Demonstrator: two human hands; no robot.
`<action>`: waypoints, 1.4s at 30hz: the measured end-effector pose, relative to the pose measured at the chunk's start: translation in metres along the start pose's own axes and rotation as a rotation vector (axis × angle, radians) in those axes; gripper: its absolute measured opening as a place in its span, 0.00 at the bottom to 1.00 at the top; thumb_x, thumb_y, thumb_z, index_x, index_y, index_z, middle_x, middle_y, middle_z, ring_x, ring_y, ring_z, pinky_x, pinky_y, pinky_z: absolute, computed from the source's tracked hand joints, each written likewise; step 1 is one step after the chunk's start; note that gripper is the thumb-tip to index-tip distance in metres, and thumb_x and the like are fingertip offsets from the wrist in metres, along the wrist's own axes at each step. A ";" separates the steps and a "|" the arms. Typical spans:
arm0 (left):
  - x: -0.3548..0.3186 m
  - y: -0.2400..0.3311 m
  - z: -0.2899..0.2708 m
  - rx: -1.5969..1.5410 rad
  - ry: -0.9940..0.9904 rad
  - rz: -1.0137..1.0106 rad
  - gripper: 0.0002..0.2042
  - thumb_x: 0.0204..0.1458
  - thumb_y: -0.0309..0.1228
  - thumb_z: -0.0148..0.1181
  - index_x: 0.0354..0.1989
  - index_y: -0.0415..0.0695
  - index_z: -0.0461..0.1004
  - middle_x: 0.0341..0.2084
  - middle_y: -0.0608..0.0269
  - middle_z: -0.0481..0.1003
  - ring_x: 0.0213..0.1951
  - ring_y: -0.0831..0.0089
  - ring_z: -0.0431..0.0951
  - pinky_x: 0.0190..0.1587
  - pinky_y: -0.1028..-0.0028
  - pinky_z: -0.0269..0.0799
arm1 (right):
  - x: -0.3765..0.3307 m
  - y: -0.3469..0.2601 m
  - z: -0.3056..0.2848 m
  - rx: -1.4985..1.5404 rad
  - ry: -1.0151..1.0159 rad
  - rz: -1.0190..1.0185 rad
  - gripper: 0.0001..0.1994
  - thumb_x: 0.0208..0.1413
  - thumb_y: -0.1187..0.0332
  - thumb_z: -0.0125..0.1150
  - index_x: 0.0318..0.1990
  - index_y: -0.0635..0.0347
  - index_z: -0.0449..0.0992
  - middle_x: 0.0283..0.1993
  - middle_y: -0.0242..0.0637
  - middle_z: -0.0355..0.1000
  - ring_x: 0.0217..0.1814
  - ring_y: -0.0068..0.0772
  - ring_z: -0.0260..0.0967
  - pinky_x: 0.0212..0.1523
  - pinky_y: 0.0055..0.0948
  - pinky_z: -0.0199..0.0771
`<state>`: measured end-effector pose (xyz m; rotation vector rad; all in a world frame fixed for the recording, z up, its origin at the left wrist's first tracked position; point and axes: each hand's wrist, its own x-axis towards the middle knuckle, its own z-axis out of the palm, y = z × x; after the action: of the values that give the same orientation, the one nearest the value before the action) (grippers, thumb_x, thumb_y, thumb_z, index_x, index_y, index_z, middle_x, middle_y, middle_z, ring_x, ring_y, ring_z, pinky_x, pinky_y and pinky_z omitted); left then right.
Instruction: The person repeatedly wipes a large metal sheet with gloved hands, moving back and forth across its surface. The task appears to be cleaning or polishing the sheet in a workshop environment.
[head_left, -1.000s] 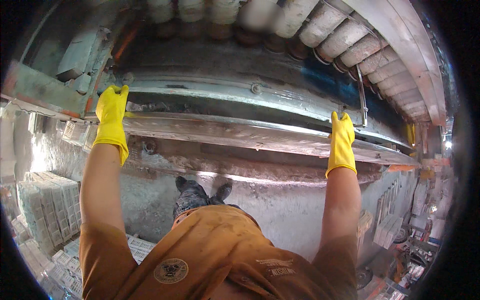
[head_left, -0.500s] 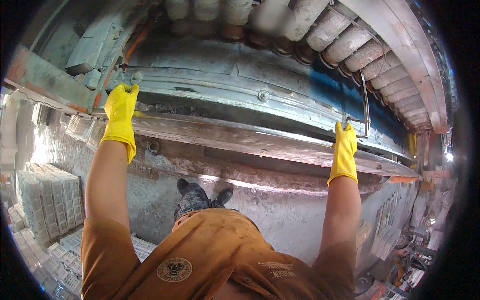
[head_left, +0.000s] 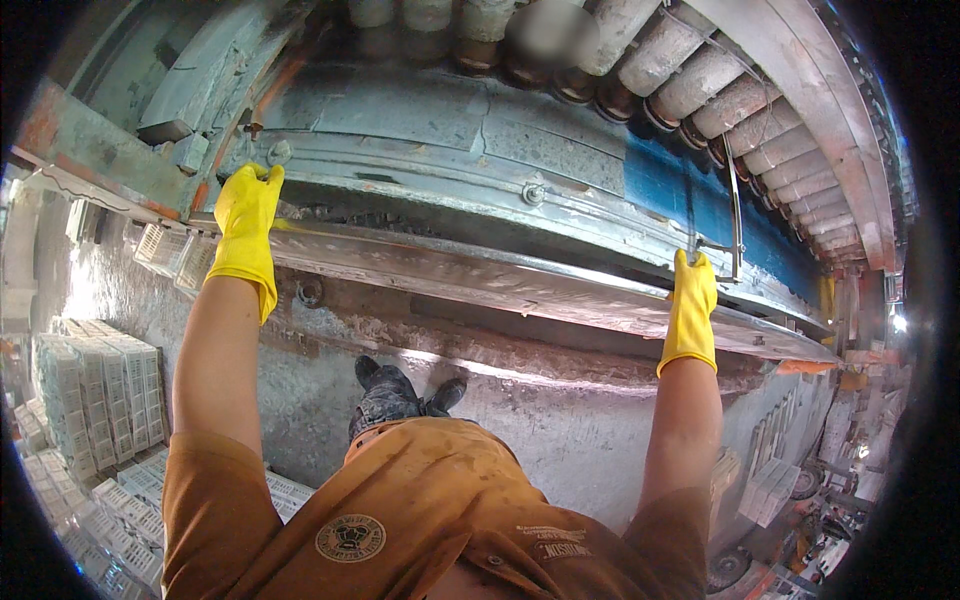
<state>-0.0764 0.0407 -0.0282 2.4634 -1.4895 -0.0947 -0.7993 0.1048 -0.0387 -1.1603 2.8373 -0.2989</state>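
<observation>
Both my hands wear yellow rubber gloves. My left hand [head_left: 245, 215] lies on the left end of a long metal rail [head_left: 480, 275] that runs across a large grey-blue machine [head_left: 450, 130]; its fingers reach up toward a bolt [head_left: 279, 152]. My right hand [head_left: 692, 305] rests on the same rail far to the right, right under a thin metal rod handle [head_left: 735, 215]. Whether the fingers curl around the rail's edge is hidden. Below, my orange shirt and dark shoes [head_left: 400, 390] show.
A row of dusty cylindrical rollers [head_left: 690, 75] curves along the top of the machine. Stacks of pale perforated bricks [head_left: 95, 395] stand at lower left, more stacked goods [head_left: 770, 480] at lower right. A rough concrete ledge [head_left: 560, 430] lies under my feet.
My left hand has slid upward along the rail toward the bolt, and my right hand has shifted up to just below the rod handle. The view has tilted slightly.
</observation>
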 end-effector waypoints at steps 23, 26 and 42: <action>0.003 -0.002 0.001 -0.009 -0.019 -0.012 0.24 0.58 0.58 0.61 0.46 0.50 0.83 0.45 0.54 0.85 0.49 0.50 0.84 0.49 0.56 0.78 | -0.018 -0.017 -0.018 0.060 -0.043 0.018 0.27 0.61 0.40 0.59 0.50 0.57 0.79 0.37 0.45 0.82 0.32 0.46 0.83 0.43 0.44 0.80; 0.002 -0.001 0.000 -0.001 -0.021 -0.027 0.23 0.58 0.58 0.62 0.46 0.50 0.83 0.45 0.54 0.85 0.49 0.50 0.84 0.49 0.56 0.78 | -0.018 -0.019 -0.019 0.040 -0.047 0.027 0.28 0.61 0.40 0.59 0.52 0.57 0.79 0.39 0.46 0.83 0.36 0.46 0.84 0.46 0.44 0.79; 0.000 0.001 -0.005 0.009 -0.013 -0.014 0.23 0.58 0.57 0.62 0.47 0.51 0.83 0.46 0.55 0.85 0.50 0.51 0.83 0.49 0.56 0.78 | -0.021 -0.023 -0.021 0.071 -0.079 0.017 0.33 0.65 0.42 0.59 0.67 0.57 0.73 0.51 0.46 0.82 0.31 0.42 0.84 0.44 0.38 0.80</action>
<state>-0.0765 0.0417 -0.0229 2.4856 -1.4813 -0.1069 -0.7717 0.1066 -0.0137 -1.1088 2.7435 -0.3416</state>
